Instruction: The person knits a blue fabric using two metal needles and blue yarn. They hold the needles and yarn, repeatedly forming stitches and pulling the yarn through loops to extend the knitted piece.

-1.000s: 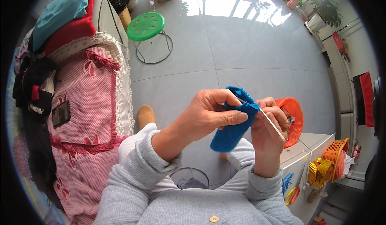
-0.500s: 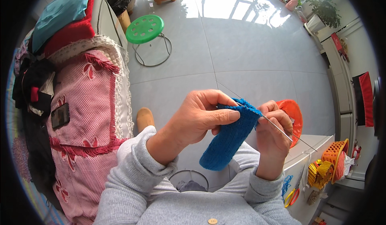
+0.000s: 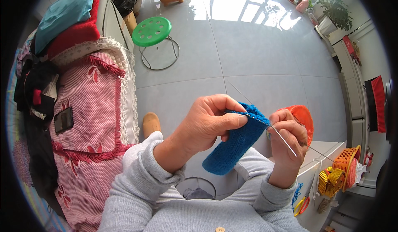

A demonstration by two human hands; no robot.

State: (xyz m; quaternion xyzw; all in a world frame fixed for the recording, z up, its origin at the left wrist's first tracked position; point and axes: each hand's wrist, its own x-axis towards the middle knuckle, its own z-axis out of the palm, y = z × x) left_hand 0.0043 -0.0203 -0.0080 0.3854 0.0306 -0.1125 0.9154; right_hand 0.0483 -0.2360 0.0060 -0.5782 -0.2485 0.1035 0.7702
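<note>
A blue knitted piece [image 3: 232, 149] hangs from thin metal knitting needles [image 3: 284, 141] in front of my lap. My left hand [image 3: 207, 122] pinches its upper edge between thumb and forefinger. At the piece's right corner, my right hand [image 3: 290, 138] is closed with curled fingers around a needle. One needle points down past the right fingers. Another runs behind that hand toward the lower right, and a thin tip sticks out above the knitting. Whether yarn is looped over the right fingers I cannot make out.
On the left, a pink patterned cover [image 3: 89, 107] bears a phone [image 3: 64, 120]. A green stool [image 3: 151, 31] stands ahead on the tiled floor. To the right are an orange-red round object [image 3: 304, 118], a white surface [image 3: 325, 149], scissors [image 3: 304, 205] and an orange basket [image 3: 343, 161].
My right hand has shifted slightly right and down, its fingers now more bunched. The needles have changed angle, and the knitting's lower end has swung a little left. My left hand keeps its pinch.
</note>
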